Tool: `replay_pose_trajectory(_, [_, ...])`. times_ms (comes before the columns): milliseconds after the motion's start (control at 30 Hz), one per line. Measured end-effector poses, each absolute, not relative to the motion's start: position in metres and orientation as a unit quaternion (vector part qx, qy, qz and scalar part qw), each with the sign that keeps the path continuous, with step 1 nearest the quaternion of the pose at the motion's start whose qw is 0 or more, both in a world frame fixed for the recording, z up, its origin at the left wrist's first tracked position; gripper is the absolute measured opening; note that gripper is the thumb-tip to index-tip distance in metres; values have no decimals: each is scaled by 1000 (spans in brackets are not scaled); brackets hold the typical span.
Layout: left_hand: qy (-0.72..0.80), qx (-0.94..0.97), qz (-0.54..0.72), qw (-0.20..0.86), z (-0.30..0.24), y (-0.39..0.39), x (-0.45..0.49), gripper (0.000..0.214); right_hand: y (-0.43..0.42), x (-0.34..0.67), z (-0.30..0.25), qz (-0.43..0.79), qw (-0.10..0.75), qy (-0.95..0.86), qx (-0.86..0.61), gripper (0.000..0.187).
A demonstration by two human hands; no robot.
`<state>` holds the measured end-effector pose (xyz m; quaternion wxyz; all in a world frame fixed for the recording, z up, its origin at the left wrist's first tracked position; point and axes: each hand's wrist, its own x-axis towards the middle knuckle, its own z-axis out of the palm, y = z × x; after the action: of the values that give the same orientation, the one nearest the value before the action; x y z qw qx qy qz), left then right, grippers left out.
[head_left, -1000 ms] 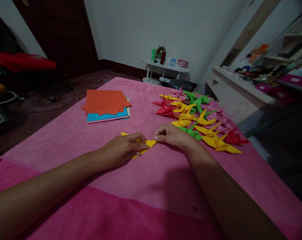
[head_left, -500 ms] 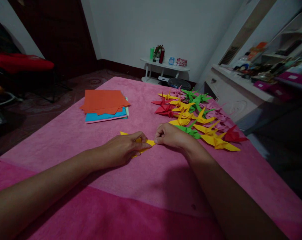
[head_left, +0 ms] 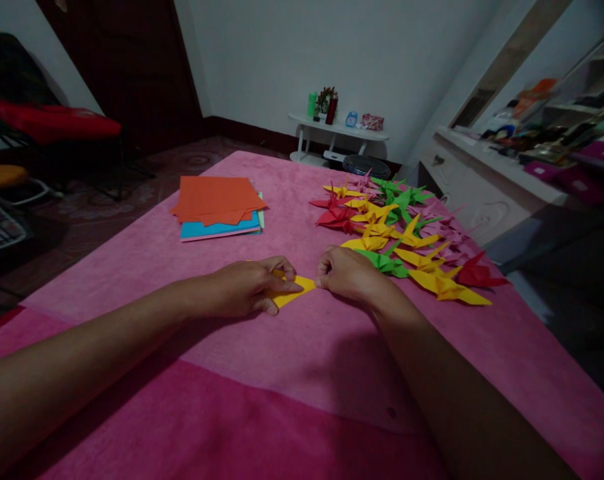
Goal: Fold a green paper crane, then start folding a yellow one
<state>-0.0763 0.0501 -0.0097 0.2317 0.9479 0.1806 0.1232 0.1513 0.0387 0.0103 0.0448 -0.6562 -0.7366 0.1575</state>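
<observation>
Hands both on yellow paper (head_left: 296,289), which lies flat on the pink cloth (head_left: 302,360) over the table, near-centre. Left hand (head_left: 242,288) covers the paper's left part, fingers (head_left: 282,285) narrow and pressed down on it, thumb at its near edge. Right hand (head_left: 349,273) is curled, fingertips pinched on the paper's right tip. Only the middle strip of the paper shows between the hands. Far left: paper stack (head_left: 217,200), orange on top, blue sheet (head_left: 217,231) under it. Far right, just behind the right hand: folded cranes (head_left: 397,233) in red, yellow, green and pink, lying close together, some touching. White side table (head_left: 339,131) at the far wall.
</observation>
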Motion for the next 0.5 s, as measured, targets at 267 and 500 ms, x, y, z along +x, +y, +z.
replay_pose_trajectory(267, [180,942,109,262,-13,54,-80,53,34,151,5,172,90,-744,-640,24])
replay_pose_trajectory(500, [165,927,140,306,-8,48,-83,32,33,148,3,143,81,-734,-659,21])
